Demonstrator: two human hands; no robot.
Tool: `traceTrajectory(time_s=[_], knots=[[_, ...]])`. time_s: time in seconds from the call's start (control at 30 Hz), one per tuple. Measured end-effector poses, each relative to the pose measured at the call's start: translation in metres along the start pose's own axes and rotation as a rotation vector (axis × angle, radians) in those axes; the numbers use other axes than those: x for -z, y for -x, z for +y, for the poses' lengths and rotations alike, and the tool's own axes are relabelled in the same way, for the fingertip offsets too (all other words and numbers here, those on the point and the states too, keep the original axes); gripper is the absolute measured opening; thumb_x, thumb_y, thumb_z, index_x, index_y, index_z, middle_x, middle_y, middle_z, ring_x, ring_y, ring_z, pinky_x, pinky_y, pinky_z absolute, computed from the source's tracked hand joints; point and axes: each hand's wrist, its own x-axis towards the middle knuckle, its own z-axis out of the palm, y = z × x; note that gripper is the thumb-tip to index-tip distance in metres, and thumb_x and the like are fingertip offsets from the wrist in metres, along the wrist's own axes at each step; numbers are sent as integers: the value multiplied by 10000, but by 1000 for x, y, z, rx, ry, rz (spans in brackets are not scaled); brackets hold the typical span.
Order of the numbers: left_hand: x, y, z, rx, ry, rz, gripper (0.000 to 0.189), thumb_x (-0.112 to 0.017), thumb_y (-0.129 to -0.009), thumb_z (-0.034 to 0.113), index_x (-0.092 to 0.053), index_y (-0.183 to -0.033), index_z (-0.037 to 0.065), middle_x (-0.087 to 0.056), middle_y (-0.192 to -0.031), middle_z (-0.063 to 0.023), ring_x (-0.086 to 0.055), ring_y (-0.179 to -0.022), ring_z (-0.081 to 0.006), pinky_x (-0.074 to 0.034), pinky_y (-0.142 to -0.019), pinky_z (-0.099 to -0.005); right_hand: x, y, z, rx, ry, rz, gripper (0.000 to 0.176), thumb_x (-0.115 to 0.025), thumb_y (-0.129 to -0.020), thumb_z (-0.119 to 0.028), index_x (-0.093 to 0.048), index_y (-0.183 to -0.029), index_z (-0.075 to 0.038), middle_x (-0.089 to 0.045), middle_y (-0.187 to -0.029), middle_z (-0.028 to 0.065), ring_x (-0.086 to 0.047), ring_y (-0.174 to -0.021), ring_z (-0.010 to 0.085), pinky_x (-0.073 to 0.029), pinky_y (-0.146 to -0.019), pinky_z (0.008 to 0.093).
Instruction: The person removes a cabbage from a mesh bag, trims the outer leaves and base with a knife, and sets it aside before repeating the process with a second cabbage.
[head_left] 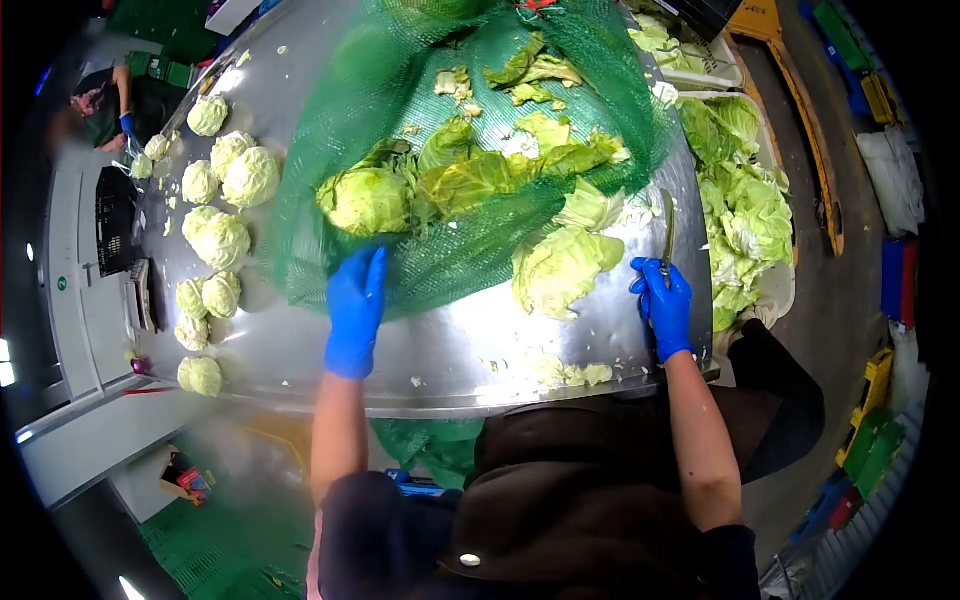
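My left hand (356,308), in a blue glove, is at the near edge of a green mesh bag (460,255), just below a cabbage (368,200) inside it; its fingers look pressed together. Loose leaves (470,180) lie in the bag beside that cabbage. My right hand (665,305), also gloved in blue, is wrapped round the handle of a knife (668,230) whose blade points away from me. Cabbage leaves (565,268) rest on the metal table (450,360) between my hands.
Several trimmed cabbages (250,177) stand along the table's left side. A white crate (783,270) full of leaves is at the right, with another crate (700,78) beyond it. Leaf scraps (570,372) lie near the front edge. Another person (105,105) is at the far left.
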Motion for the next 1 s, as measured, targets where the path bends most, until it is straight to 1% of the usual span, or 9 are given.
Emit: traceTrajectory(time_s=[0.13,0.27,0.47,0.57,0.6,0.73,0.8,0.93,1.0], knots=[[-4,33,-163,329,135,46,353,-652,-928,283,-675,-1055,-45,-710,-949,-156,-655,-812,-214,-510,-767,-343,0,-1,4,-5,-74,10,168,-627,-953,-159,-706,-1035,-35,-627,-692,14,-432,-479,31,-322,-443,200],[20,14,-71,357,-5,24,306,-662,-928,242,-685,-1061,-33,-708,-926,-93,-645,-802,-172,-514,-748,-307,3,-2,2,-19,-80,3,172,-654,-933,-180,-710,-1027,-47,-620,-690,13,-442,-482,38,-332,-439,204],[24,-22,30,82,692,233,366,-680,-914,168,-613,-1216,-28,-646,-1166,-131,-602,-1052,-160,-484,-887,-279,1,-5,7,-15,-61,-5,179,-664,-925,-207,-714,-1016,-61,-628,-683,17,-461,-486,43,-356,-440,211],[7,-56,-41,164,409,487,456,-705,-892,215,-584,-1246,-44,-631,-1189,-150,-598,-1066,-177,-476,-903,-293,4,-5,12,-1,-61,1,179,-662,-927,-210,-715,-1019,-66,-640,-695,18,-477,-504,44,-378,-458,212],[9,-67,-75,311,500,424,538,-713,-872,267,-553,-1278,-48,-613,-1211,-163,-588,-1093,-222,-470,-926,-322,4,-6,16,25,-50,-5,179,-662,-927,-211,-714,-1020,-67,-644,-701,17,-482,-511,45,-385,-465,212],[5,-83,-66,728,1105,116,538,-667,-861,385,-581,-1267,42,-611,-1181,-125,-576,-1027,-265,-454,-919,-424,5,-7,24,56,-48,-22,175,-655,-936,-208,-713,-1020,-67,-651,-718,7,-495,-533,44,-395,-482,216],[-4,-81,-38,736,832,277,549,-657,-858,417,-588,-1266,56,-609,-1186,-123,-573,-1041,-272,-444,-932,-454,4,-9,27,89,-40,-21,176,-655,-937,-204,-711,-1022,-60,-651,-721,6,-505,-539,46,-399,-488,221],[-41,-67,-12,1,200,393,524,-758,-817,169,-569,-1285,29,-614,-1138,-130,-575,-1064,-240,-449,-967,-373,1,-11,33,145,4,5,175,-664,-932,-197,-702,-1008,-43,-651,-715,9,-546,-570,60,-423,-518,235],[-24,-62,21,24,562,320,500,-734,-831,157,-570,-1285,26,-617,-1142,-134,-568,-1097,-242,-433,-992,-374,-1,-10,30,149,32,10,172,-668,-928,-196,-693,-983,-35,-651,-706,13,-564,-585,69,-434,-534,241]])
